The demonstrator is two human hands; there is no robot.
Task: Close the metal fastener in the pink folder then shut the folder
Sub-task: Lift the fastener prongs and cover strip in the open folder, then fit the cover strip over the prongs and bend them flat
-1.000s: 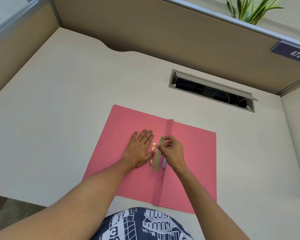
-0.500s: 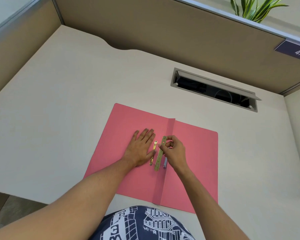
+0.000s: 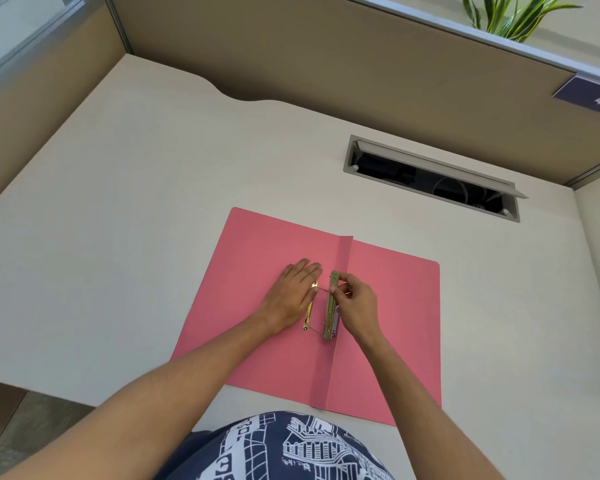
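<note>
The pink folder (image 3: 264, 244) lies open and flat on the pale desk, its spine fold running toward me. Near the fold sits the brass metal fastener: a base strip (image 3: 309, 315) on the left leaf and a loose bar (image 3: 329, 317) just right of it, joined by thin prongs. My left hand (image 3: 291, 296) rests flat on the left leaf, fingers spread, touching the base strip. With its fingertips my right hand (image 3: 355, 306) pinches the upper part of the loose bar.
A cable slot with an open grey flap (image 3: 433, 178) is cut into the desk behind the folder. Brown partition walls (image 3: 291, 57) close off the back and left. A plant (image 3: 513, 15) stands beyond the partition. The desk's front edge (image 3: 66, 389) is near my body.
The camera has shifted slightly. My right hand has eased the loose bar a little to the right, away from the base strip, so the thin prongs show. My left hand stays flat.
</note>
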